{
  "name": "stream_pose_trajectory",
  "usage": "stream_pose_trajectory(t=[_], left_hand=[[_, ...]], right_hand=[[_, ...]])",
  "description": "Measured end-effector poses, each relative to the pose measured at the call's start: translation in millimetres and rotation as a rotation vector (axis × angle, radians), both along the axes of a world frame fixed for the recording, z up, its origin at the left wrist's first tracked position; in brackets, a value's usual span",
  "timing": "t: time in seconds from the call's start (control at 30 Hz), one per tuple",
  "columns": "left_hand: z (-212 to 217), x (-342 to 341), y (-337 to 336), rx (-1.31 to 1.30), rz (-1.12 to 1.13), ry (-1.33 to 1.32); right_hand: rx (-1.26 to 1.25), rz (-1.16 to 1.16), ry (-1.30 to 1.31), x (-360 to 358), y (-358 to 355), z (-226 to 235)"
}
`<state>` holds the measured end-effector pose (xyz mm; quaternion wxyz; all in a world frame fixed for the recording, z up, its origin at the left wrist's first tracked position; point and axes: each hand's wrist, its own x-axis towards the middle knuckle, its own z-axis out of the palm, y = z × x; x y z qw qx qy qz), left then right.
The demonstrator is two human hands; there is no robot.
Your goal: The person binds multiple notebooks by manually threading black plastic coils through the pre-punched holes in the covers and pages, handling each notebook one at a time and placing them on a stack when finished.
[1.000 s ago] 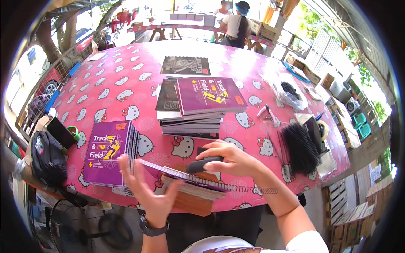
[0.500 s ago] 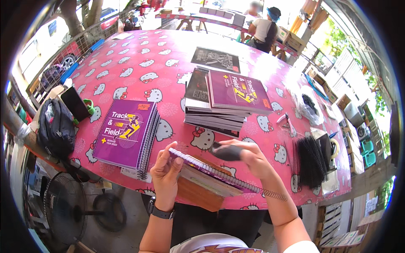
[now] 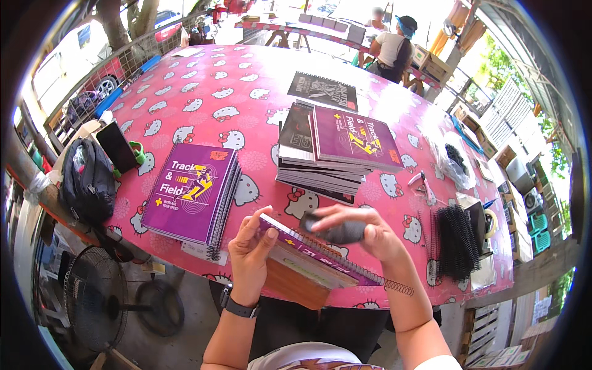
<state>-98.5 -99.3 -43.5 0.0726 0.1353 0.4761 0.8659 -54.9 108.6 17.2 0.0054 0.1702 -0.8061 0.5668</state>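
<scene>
My left hand (image 3: 248, 254) grips the upper left end of a purple notebook (image 3: 308, 251), thumb in front and fingers behind. The notebook is tilted, its spine edge up, leaning by a brown wooden block (image 3: 302, 287) at the table's near edge. A dark wire coil (image 3: 398, 287) runs through the spine holes, and its loose end sticks out past the right corner, near my right forearm. My right hand (image 3: 379, 234) is closed on a dark rounded object (image 3: 340, 232) just above the coil; blur hides its exact kind.
A stack of bound purple notebooks (image 3: 191, 191) lies to the left. Behind my hands is a pile of unbound notebooks (image 3: 357, 139), with a black notebook (image 3: 324, 89) beyond. At right are pink-handled pliers (image 3: 424, 185) and a bundle of black coils (image 3: 457, 240). A fan (image 3: 95, 296) stands lower left.
My right hand has shifted slightly along the coil with its fingers stretched farther left over the dark object. The notebook stays in my left hand, and the whole view has shifted a little.
</scene>
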Motion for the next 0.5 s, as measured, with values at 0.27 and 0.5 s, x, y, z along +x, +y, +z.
stream_pose_trajectory(t=[0.27,0.5], left_hand=[[7,2,1,-0.021,-0.01,0.079],[16,7,1,-0.067,-0.022,0.207]], right_hand=[[-0.056,0.044,0.057,-2,-4,0],[-0.387,0.131,-0.096,4,-13,12]])
